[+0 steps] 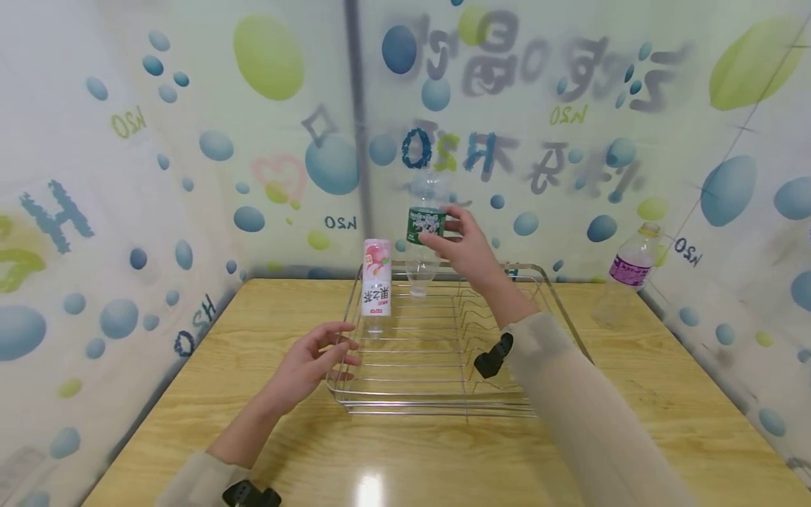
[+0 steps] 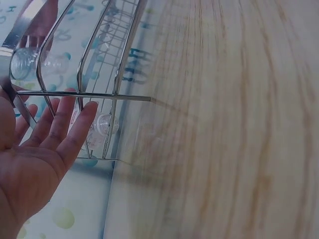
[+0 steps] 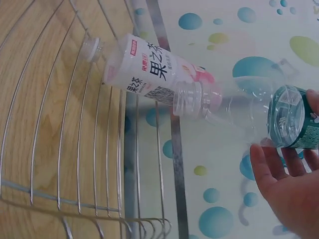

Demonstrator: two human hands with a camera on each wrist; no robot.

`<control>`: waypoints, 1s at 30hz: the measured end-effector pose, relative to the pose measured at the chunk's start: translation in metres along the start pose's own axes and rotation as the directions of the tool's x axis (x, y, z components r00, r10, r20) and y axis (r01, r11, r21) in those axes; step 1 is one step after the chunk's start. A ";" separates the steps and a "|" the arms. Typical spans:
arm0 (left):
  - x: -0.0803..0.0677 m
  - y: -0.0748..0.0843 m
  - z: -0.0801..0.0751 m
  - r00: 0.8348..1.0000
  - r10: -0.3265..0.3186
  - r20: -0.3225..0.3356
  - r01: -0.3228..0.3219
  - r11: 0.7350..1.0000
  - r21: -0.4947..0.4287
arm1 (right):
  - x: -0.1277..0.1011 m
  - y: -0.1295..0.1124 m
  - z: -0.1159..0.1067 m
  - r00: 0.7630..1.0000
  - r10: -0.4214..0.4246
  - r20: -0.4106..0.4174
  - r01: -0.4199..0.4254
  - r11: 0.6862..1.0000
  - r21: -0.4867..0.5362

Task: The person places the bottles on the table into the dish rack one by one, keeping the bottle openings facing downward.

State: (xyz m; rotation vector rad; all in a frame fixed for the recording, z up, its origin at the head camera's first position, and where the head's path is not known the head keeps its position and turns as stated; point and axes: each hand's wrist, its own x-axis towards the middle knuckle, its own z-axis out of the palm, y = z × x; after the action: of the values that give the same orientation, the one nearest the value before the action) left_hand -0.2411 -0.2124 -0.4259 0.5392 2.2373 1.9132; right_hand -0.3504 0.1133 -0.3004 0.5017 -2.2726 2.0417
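Note:
My right hand (image 1: 465,250) grips a clear plastic bottle (image 1: 421,267) by its green label, in the head view above the back left of a wire dish rack (image 1: 465,405). This bottle is upside down, its open neck pointing to the rack. Beside it a bottle with a pink and white label (image 1: 376,278) stands neck down at the rack's left side. My left hand (image 1: 310,366) is at the rack's left edge, its fingers spread and loosely bent by the wires. The left wrist view shows that hand (image 2: 42,154) palm up, fingertips right at the wires.
A clear bottle with a purple label (image 1: 630,271) and a yellow neck stands on the wooden table (image 1: 266,451), right of the rack. Behind the table hangs a pale curtain (image 1: 545,134) with blue and green spots. Bent wire dividers (image 1: 481,317) rise along the rack's right half.

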 end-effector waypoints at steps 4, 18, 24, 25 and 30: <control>0.001 0.000 0.001 1.000 -0.003 0.002 0.003 1.000 -0.007 | 0.005 0.005 0.005 0.999 0.029 -0.032 -0.029 1.000 -0.008; -0.001 0.001 0.002 1.000 -0.015 -0.002 0.015 1.000 -0.017 | 0.020 0.032 0.020 0.990 0.117 -0.085 -0.116 0.993 0.012; 0.000 0.002 0.002 1.000 -0.023 -0.001 0.023 1.000 -0.002 | 0.020 0.041 0.024 0.990 0.113 -0.088 -0.112 0.994 0.017; 0.000 0.002 0.002 1.000 -0.023 -0.002 0.023 1.000 -0.001 | 0.020 0.043 0.025 0.990 0.115 -0.084 -0.114 0.993 0.019; 0.000 0.003 0.001 1.000 -0.019 -0.007 0.019 1.000 0.007 | 0.020 0.057 0.028 0.987 0.150 -0.055 -0.151 0.988 -0.025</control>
State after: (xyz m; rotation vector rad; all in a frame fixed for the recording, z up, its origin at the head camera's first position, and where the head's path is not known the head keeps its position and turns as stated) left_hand -0.2401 -0.2107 -0.4234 0.5108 2.2464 1.9013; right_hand -0.3790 0.0861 -0.3535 0.2780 -2.3722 2.0566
